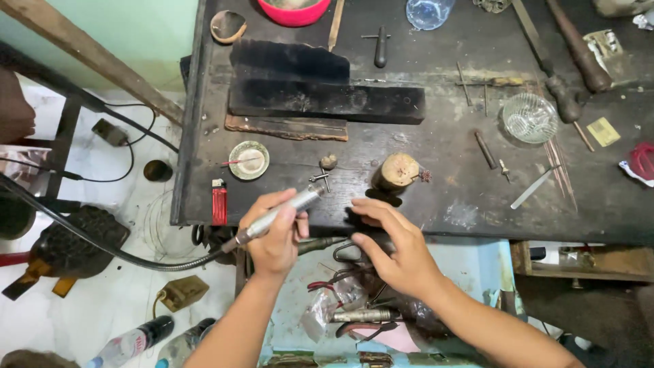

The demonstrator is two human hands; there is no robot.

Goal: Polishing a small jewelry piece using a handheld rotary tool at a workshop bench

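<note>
My left hand grips a silver rotary tool handpiece on a flexible black shaft; its tip points up and right toward a small metal piece on the dark workbench. My right hand hovers at the bench's front edge, fingers spread and curled, holding nothing that I can see. A short round wooden stump stands just beyond my right hand's fingers.
A red lighter, a small round dish, black blocks, a glass bowl, a red bowl, files and thin rods lie on the bench. Pliers and tools fill the tray below. Bottles stand on the floor.
</note>
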